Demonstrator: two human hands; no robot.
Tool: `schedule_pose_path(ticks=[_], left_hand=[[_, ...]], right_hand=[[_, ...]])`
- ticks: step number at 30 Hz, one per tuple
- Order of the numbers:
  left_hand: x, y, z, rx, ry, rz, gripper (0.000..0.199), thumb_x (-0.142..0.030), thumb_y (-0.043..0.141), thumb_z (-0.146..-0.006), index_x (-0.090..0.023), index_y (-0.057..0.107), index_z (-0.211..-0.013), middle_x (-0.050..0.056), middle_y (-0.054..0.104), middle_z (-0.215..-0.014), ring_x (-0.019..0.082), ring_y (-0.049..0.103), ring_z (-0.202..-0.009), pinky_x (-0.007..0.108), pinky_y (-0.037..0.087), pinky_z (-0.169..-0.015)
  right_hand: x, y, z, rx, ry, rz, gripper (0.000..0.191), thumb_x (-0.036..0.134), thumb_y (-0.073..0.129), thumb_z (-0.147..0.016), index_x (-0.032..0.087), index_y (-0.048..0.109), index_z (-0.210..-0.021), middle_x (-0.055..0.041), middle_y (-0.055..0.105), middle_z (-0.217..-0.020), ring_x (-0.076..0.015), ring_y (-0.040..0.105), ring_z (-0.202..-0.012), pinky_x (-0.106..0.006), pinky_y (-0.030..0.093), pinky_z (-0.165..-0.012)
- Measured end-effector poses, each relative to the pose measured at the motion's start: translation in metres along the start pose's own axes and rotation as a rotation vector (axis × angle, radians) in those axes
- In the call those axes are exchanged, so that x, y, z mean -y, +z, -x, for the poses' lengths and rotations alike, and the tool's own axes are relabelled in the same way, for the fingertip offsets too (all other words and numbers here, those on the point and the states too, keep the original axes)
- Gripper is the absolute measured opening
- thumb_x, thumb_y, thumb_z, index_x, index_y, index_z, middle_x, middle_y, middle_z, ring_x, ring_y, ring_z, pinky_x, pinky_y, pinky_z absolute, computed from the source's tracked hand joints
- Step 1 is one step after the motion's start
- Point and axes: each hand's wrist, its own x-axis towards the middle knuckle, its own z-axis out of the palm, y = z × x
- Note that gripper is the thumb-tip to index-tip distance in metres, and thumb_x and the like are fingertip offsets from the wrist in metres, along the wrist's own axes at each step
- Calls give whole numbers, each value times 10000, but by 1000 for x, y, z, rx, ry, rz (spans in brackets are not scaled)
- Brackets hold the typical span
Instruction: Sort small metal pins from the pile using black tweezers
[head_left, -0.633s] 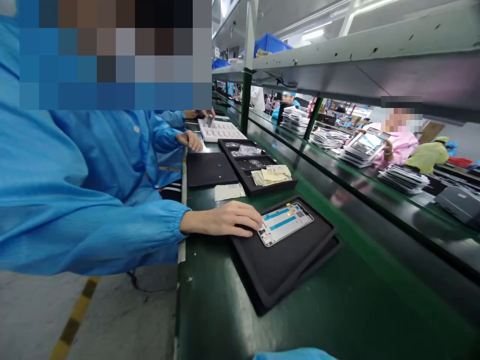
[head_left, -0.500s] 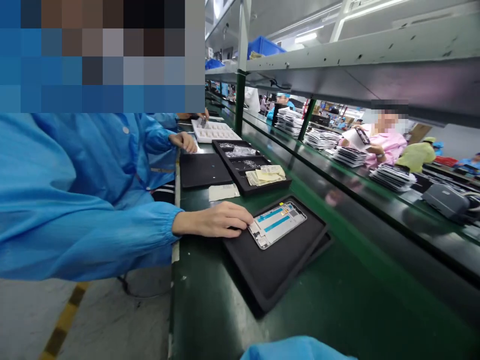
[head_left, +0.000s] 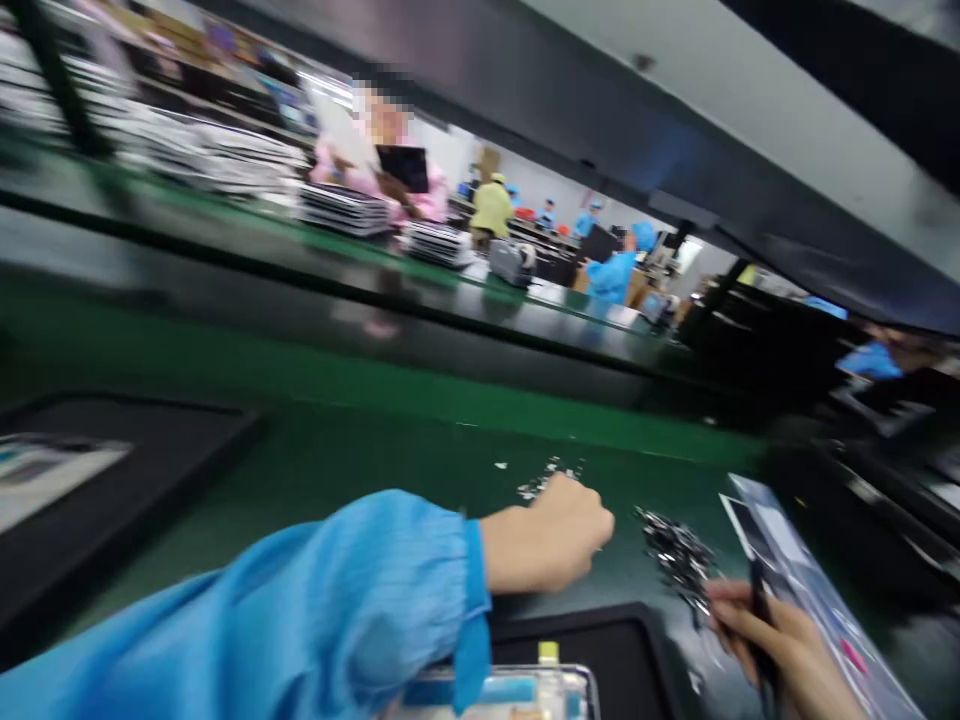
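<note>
My left hand (head_left: 551,540), in a blue sleeve, reaches over the green bench with its fingers curled down onto a few small silver parts (head_left: 541,482). The blur hides whether it grips one. My right hand (head_left: 776,650) at the lower right holds a thin dark tool (head_left: 759,610). Between the hands lies a pile of small shiny parts (head_left: 675,555). A glossy printed sheet (head_left: 806,585) lies right of the pile, beside my right hand.
A black tray (head_left: 622,640) with a phone frame (head_left: 517,695) in it sits at the bottom edge. Another black tray (head_left: 127,470) holding a phone frame (head_left: 45,478) is at the left. Beyond the green belt (head_left: 337,370), people work among stacked parts.
The view has swung right, away from the co-worker's hand on the tray with the phone frame. Both my hands have come into view over the small parts.
</note>
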Motion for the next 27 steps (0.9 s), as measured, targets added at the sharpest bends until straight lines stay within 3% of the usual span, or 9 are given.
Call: schedule_pose_path(ticks=[4, 9, 14, 20, 27], left_hand=[[-11, 0, -21, -16, -55, 186, 169, -163, 519, -785, -112, 635, -674, 61, 631, -692, 180, 587, -686, 293, 436, -623], [-34, 14, -31, -33, -92, 548, 175, -211, 516, -760, -166, 685, -751, 21, 649, -721, 138, 567, -681, 206, 382, -604], [-44, 28, -34, -81, -206, 834, 180, -213, 527, -729, -120, 681, -720, 12, 604, -669, 119, 515, -646, 193, 354, -580], [-45, 30, -31, -89, -289, 1090, 168, -207, 535, -700, -79, 645, -705, 9, 583, -655, 112, 513, -655, 178, 369, -620], [-46, 27, -26, -57, -295, 1174, 127, -174, 524, -692, -102, 616, -643, -14, 546, -619, 106, 482, -636, 185, 337, -595]], right_hand=[[4, 8, -2, -37, 197, -279, 254, 344, 588, -728, 112, 568, -830, -37, 591, -608, -48, 365, -413, -186, 295, -405], [18, 23, 1, -52, 208, -442, 391, 408, 635, -679, 120, 546, -927, -23, 570, -626, -51, 345, -420, -182, 196, -362], [13, 28, 9, -64, 150, -456, 406, 398, 635, -711, 158, 513, -1014, -3, 561, -665, -51, 374, -442, -178, 227, -378], [11, 34, 10, -21, 86, -389, 381, 357, 588, -760, 198, 466, -1085, 4, 564, -665, -86, 439, -538, -175, 213, -369], [17, 31, 11, -104, 137, -363, 237, 390, 614, -726, 198, 625, -865, 13, 561, -628, -42, 313, -432, -192, 196, -374]])
